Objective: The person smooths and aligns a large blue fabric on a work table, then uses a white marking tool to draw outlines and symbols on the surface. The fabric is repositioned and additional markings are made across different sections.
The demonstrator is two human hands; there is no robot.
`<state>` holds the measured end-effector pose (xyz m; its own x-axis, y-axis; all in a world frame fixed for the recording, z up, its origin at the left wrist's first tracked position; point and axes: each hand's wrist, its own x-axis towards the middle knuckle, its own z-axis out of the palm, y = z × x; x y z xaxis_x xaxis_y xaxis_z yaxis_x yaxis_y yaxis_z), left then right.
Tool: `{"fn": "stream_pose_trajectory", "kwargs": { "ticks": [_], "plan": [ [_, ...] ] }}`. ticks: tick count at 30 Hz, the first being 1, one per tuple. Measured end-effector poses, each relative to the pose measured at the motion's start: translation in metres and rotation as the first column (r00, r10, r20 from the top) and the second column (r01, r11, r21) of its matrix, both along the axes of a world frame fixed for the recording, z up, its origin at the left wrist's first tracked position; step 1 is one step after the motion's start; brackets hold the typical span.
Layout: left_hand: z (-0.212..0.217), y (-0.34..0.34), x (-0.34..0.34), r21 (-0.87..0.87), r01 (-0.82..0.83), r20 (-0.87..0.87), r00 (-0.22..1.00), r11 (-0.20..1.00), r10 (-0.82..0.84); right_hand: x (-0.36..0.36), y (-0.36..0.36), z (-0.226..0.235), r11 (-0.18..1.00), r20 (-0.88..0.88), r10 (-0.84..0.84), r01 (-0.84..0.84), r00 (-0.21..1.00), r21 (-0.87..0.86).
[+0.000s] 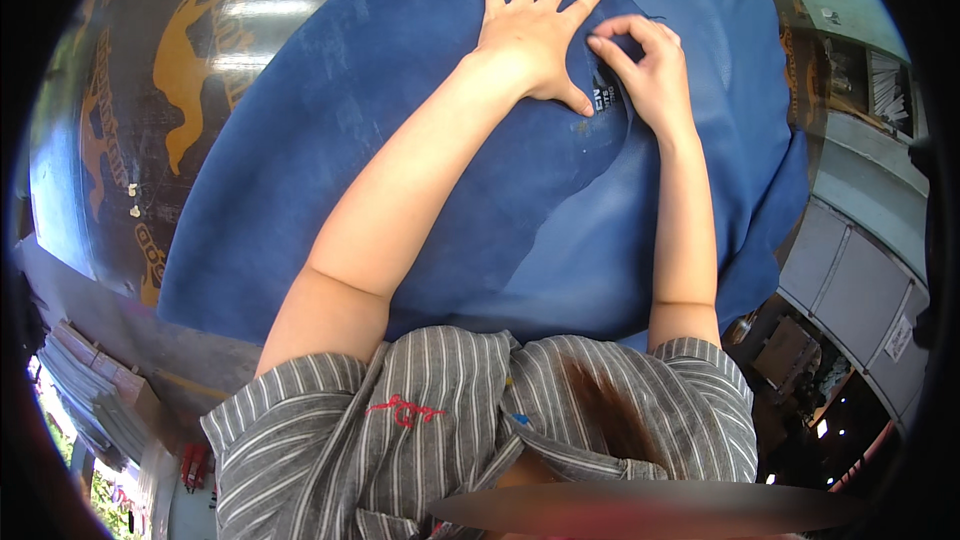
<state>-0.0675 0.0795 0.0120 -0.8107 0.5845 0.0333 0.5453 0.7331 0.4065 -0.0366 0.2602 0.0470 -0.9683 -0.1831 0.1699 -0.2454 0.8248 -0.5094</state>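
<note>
The person's left hand (530, 25) lies flat and wide open on a large sheet of blue material (400, 140), fingers spread and palm pressing down, gripping nothing. Just beside it, the right hand (645, 70) is curled, with thumb and forefinger pinched together at a small dark label (606, 97) with pale printing that sits on the sheet. The label lies between the two hands, touching the left thumb tip and tucked under the right hand's fingers; whether the fingers actually grip it or only press on it is hard to tell.

The blue sheet spreads out from the label in every direction, under both bare forearms and down to the person's grey striped shirt (450, 430). A second layer of the same blue shows below the label, its curved edge running beneath the right forearm.

Left of the sheet, a glossy dark table surface (150, 70) with orange animal figures shows. Right of the sheet stand pale grey cabinets (850, 280).
</note>
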Motion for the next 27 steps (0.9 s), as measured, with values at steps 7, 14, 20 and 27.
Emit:
{"fn": "stream_pose_trajectory", "kwargs": {
  "ticks": [7, 14, 20, 27],
  "plan": [
    [0.000, 0.021, 0.018, -0.043, -0.051, -0.047, 0.998, 0.998, 0.049, 0.006, 0.011, 0.001, 0.995, 0.025, 0.063, -0.064, 0.998, 0.082],
    [-0.016, 0.019, 0.015, -0.005, -0.034, -0.078, 0.996, 0.999, 0.034, 0.034, -0.003, 0.009, 0.991, 0.099, -0.119, 0.112, 0.988, 0.068],
    [-0.002, 0.022, 0.019, -0.031, -0.071, -0.138, 0.988, 0.997, 0.066, 0.021, -0.004, 0.009, 0.973, -0.057, -0.113, 0.122, 0.992, 0.196],
    [0.027, 0.012, 0.012, -0.030, 0.037, 0.173, 0.984, 0.999, -0.032, 0.037, 0.020, 0.002, 0.980, 0.022, 0.060, -0.063, 0.998, 0.188]
  ]
}}
